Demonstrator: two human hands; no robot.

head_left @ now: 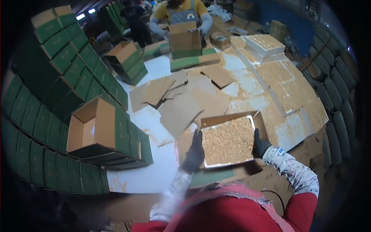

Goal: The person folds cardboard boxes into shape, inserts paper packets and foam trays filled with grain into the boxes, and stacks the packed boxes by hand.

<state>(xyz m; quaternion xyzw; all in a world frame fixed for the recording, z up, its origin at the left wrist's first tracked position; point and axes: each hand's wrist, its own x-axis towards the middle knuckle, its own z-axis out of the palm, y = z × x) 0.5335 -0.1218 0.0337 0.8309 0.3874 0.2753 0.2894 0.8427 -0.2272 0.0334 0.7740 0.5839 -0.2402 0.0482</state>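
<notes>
Between my gloved hands is a shallow white tray (220,165), filled with golden-brown, grain-like loose material (228,140). It sits slightly tilted at the mouth of an open cardboard box (262,123), whose brown walls show beyond the tray's far and right edges. My left hand (194,154), in a dark glove, grips the tray's left side with the fingers pointing away from me. On the opposite side my right hand (261,144), also dark-gloved, clasps the right edge. The fingertips of both hands are partly hidden against the tray and box.
Flat cardboard pieces (179,114) lie mid-table. An open box (92,127) and tall stacks of green boxes (65,58) stand left. White trays (266,46) and spilled grain (278,77) cover the right side. Across the table, a person (181,15) handles a box (185,44).
</notes>
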